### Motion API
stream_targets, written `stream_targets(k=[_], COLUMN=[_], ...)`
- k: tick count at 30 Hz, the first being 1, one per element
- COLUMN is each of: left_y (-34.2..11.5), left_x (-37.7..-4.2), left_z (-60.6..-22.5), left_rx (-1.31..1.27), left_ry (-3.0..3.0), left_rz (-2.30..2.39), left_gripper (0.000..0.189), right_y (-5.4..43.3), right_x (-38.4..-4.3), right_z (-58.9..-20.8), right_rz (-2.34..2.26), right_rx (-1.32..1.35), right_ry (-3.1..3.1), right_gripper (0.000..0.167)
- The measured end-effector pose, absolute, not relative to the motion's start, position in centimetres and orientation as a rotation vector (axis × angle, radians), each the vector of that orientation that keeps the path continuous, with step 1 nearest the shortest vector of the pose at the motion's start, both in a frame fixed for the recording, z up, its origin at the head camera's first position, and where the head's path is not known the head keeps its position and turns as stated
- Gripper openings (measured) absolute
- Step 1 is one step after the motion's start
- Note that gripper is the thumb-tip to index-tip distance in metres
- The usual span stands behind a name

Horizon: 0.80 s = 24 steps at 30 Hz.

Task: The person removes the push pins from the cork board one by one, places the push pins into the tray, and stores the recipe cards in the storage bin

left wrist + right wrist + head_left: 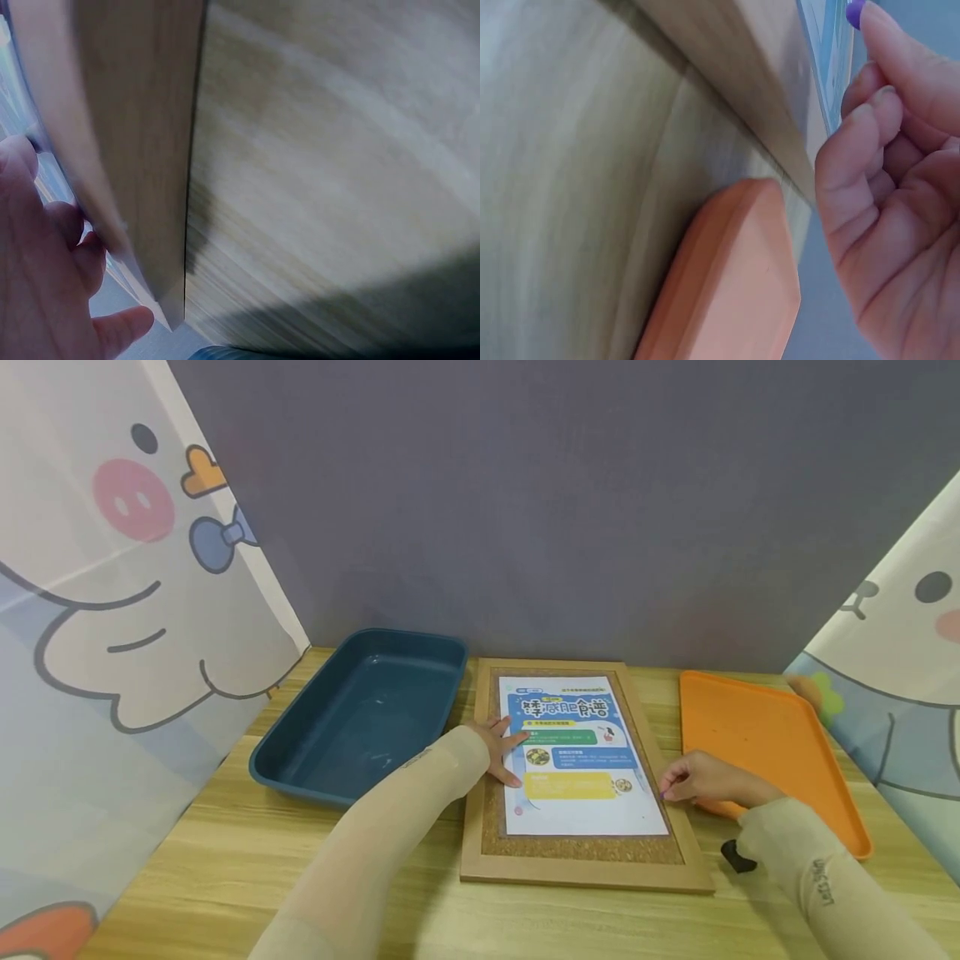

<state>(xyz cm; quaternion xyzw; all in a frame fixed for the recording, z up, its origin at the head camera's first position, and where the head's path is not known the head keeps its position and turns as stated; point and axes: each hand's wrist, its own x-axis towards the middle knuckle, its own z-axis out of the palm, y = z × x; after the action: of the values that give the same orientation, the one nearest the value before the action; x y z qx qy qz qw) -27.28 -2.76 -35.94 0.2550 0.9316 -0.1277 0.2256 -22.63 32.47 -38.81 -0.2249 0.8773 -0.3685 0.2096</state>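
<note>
The printed sheet (581, 756) lay on the corkboard (585, 849), its long axis running roughly from twelve to six o'clock, with its middle toward ten o'clock from the fingertips of the right hand (697, 778), whose thumb and forefinger pinched a small purple item (855, 13), apparently a pin. That hand was the nearer to the sheet's lower right edge, the purple item just beside it, though whether they touched could not be told. The left hand (498, 753) rested across the opposite edge, fingers spread apart, the sheet extending toward three o'clock.
</note>
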Motion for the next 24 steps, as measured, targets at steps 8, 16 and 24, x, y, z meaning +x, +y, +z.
stream_targets(k=[8,16,24], left_y=[-2.7,-2.6,-2.6], left_x=[-27.2,-27.4,-27.2], left_z=[-35.8,-36.1,-35.9], left_rx=[0.692,0.725,0.707], left_ry=[2.565,2.571,2.567], left_rz=[-0.349,-0.357,-0.341], left_gripper=[0.094,0.091,0.091], right_y=[33.6,35.0,36.0], right_x=[-22.9,-22.8,-22.6], right_z=[-38.5,-38.4,-37.9], right_rz=[-1.048,-1.059,-1.058], right_rx=[-0.603,-0.508,-0.451], right_ry=[2.461,2.511,2.533], right_gripper=[0.009,0.011,0.016])
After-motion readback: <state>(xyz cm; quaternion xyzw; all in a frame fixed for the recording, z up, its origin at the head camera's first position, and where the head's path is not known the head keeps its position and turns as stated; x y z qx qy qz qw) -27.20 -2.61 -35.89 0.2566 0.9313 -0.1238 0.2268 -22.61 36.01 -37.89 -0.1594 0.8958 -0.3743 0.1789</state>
